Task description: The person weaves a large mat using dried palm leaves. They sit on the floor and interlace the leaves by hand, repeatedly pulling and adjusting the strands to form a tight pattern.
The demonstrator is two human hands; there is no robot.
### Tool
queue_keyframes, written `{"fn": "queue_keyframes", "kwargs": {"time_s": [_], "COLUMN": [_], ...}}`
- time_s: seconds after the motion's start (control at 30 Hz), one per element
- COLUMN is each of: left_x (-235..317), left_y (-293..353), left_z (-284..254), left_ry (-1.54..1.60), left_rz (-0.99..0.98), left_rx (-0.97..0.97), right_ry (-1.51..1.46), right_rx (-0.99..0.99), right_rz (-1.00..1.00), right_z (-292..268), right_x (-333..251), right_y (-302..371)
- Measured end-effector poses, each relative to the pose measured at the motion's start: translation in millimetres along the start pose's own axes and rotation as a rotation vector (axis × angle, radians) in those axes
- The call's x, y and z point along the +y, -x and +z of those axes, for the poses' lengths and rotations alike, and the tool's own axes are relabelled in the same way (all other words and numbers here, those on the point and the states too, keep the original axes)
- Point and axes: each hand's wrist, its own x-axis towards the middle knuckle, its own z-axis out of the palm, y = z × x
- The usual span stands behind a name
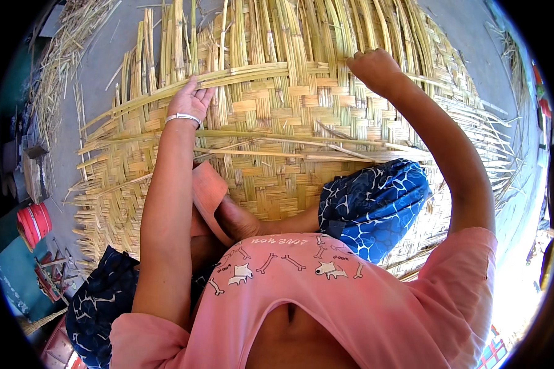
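Note:
A large mat [271, 178] of pale yellow-green split-cane strips lies under me, woven in the middle, with long loose uprights at the far side. Several cross strips [246, 75] run sideways over it at the weaving edge. My left hand [191, 103], a white bangle on its wrist, has its fingers apart, palm partly up, touching the left part of these cross strips. Farther right, my right hand [373, 66] is closed at the base of the upright cane strips [345, 31]; its fingertips are partly hidden.
Loose cane strips [314, 154] lie across the mat nearer me. My bent knee in blue patterned cloth [372, 206] and an orange slipper [209, 190] rest on the mat. A red round container [34, 226] stands at left. Straw [74, 55] litters the grey floor.

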Motion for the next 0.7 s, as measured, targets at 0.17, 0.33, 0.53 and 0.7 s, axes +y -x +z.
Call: {"fn": "queue_keyframes", "kwargs": {"time_s": [0.17,0.33,0.53,0.7], "left_x": [-2,-2,-2,1], "left_y": [2,7,9,12], "left_z": [3,11,8,5], "left_ry": [-0.003,-0.008,-0.006,-0.033], "left_rz": [0.001,-0.014,0.003,0.007], "left_rx": [0.013,0.054,0.016,0.005], "right_ry": [-0.294,-0.822,-0.999,-1.057], "right_rx": [0.009,-0.021,-0.138,-0.260], "right_rz": [0.069,0.093,0.140,0.228], "right_z": [4,33,42,42], "right_x": [20,52,52,47], "right_y": [-2,-14,-20,-16]}}
